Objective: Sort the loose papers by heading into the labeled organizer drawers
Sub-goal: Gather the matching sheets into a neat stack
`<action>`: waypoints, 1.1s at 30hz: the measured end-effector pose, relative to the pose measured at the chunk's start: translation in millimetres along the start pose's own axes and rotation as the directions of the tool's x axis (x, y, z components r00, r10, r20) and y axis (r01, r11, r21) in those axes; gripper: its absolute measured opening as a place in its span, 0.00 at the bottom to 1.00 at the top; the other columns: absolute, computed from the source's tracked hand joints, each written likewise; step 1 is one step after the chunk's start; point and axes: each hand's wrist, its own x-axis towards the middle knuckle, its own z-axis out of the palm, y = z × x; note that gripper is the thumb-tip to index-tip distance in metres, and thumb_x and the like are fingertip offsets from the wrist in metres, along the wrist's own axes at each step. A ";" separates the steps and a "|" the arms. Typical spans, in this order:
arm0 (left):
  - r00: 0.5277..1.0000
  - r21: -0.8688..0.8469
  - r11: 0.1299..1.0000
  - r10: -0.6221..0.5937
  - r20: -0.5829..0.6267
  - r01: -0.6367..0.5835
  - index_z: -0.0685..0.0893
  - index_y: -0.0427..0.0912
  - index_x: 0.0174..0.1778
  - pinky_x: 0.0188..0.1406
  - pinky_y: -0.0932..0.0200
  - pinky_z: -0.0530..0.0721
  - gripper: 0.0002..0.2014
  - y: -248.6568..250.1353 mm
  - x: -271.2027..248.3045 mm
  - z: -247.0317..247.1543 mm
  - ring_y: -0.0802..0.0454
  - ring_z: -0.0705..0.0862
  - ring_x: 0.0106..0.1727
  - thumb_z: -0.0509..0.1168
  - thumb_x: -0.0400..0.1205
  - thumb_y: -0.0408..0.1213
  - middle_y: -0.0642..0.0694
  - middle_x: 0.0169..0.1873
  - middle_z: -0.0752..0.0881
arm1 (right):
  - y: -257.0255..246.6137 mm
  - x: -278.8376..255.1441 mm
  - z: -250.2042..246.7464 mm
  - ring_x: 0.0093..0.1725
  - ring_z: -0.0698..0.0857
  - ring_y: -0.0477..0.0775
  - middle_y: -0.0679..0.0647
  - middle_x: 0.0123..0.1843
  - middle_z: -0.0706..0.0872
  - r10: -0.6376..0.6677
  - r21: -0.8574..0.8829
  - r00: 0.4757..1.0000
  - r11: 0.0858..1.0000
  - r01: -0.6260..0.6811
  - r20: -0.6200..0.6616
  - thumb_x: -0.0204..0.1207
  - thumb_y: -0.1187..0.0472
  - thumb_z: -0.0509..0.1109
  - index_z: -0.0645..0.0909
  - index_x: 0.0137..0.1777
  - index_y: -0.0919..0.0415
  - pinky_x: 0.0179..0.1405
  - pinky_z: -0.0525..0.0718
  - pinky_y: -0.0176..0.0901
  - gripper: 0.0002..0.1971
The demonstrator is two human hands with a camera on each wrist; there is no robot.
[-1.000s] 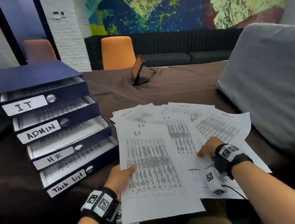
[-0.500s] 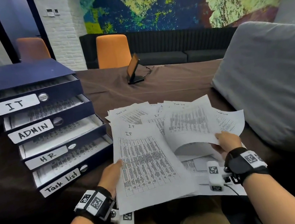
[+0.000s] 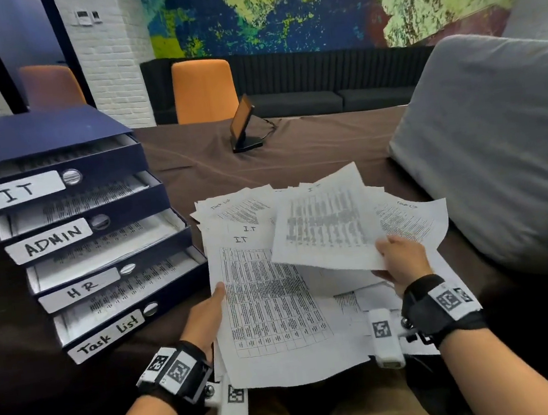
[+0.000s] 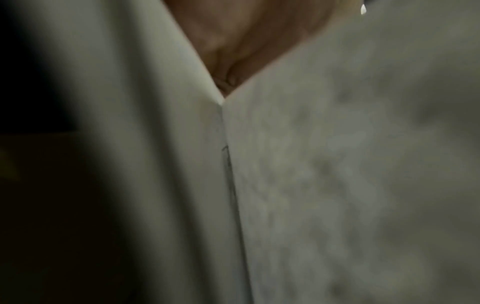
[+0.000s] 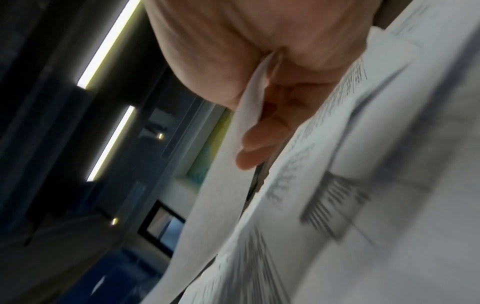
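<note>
Drawers [image 3: 89,230] part filled; loose pile [image 3: 405,222] left. Right hand [image 3: 401,260] pinching lifted sheet [image 3: 323,225]; left hand [image 3: 207,319] gripping IT sheet [image 3: 270,304].

Orange chair [image 3: 204,90], grey cushion [image 3: 498,131], tablet stand [image 3: 242,126]

Your left hand [image 3: 206,315] fingers hidden under the papers [image 3: 271,311], lifted sheet [image 3: 324,232] print blurred, its heading unreadable
</note>
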 end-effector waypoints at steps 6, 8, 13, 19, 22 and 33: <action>0.993 -0.146 0.988 -0.028 0.112 0.044 0.89 0.44 0.65 0.69 0.37 0.82 0.28 1.7 -1.4 -1.7 0.38 0.89 0.61 0.70 0.78 0.62 0.40 0.58 0.91 | 53.8 -33.4 20.6 0.33 0.83 0.53 0.52 0.31 0.84 -0.017 -0.444 0.922 0.873 0.203 0.387 0.77 0.60 0.71 0.84 0.32 0.59 0.36 0.82 0.46 0.11; 0.995 -0.038 0.999 -0.018 0.102 0.022 0.87 0.36 0.65 0.66 0.36 0.84 0.19 0.0 -3.0 -2.2 0.37 0.91 0.57 0.73 0.82 0.43 0.37 0.54 0.92 | 55.0 -40.6 25.1 0.27 0.78 0.49 0.51 0.26 0.79 0.019 -0.492 0.887 0.838 0.237 0.461 0.73 0.54 0.76 0.78 0.28 0.57 0.32 0.76 0.41 0.16; 0.997 0.088 0.996 -0.031 0.077 0.024 0.87 0.36 0.60 0.45 0.47 0.90 0.09 -2.9 -0.6 -3.1 0.39 0.92 0.51 0.65 0.86 0.27 0.37 0.52 0.92 | 12.6 -9.2 28.7 0.34 0.82 0.51 0.53 0.36 0.85 -0.143 -0.630 0.974 0.744 0.224 0.177 0.78 0.50 0.75 0.80 0.35 0.58 0.38 0.80 0.42 0.15; 0.997 0.072 0.997 -0.036 0.072 0.031 0.86 0.36 0.61 0.45 0.46 0.91 0.10 -2.4 -1.6 -3.3 0.38 0.93 0.49 0.66 0.86 0.28 0.38 0.50 0.93 | 2.2 34.5 24.8 0.73 0.76 0.69 0.65 0.76 0.72 0.041 -0.847 0.994 0.522 -0.105 -0.098 0.67 0.50 0.84 0.57 0.82 0.64 0.69 0.78 0.58 0.52; 0.996 0.036 0.999 -0.041 0.082 0.038 0.86 0.36 0.59 0.32 0.51 0.91 0.08 0.5 -6.2 -2.2 0.40 0.93 0.45 0.65 0.86 0.27 0.37 0.49 0.93 | 2.9 41.5 27.3 0.67 0.83 0.66 0.65 0.66 0.82 0.143 -0.845 0.988 0.520 -0.126 -0.059 0.72 0.60 0.81 0.68 0.75 0.72 0.60 0.82 0.50 0.36; 0.998 0.075 0.997 -0.005 0.057 0.001 0.84 0.33 0.66 0.43 0.56 0.85 0.13 1.4 -6.5 -1.2 0.44 0.89 0.47 0.59 0.90 0.29 0.38 0.52 0.90 | -2.2 83.0 -38.4 0.48 0.86 0.60 0.64 0.63 0.80 0.050 -0.397 0.995 0.915 -0.078 -0.083 0.86 0.70 0.56 0.70 0.74 0.74 0.49 0.91 0.46 0.18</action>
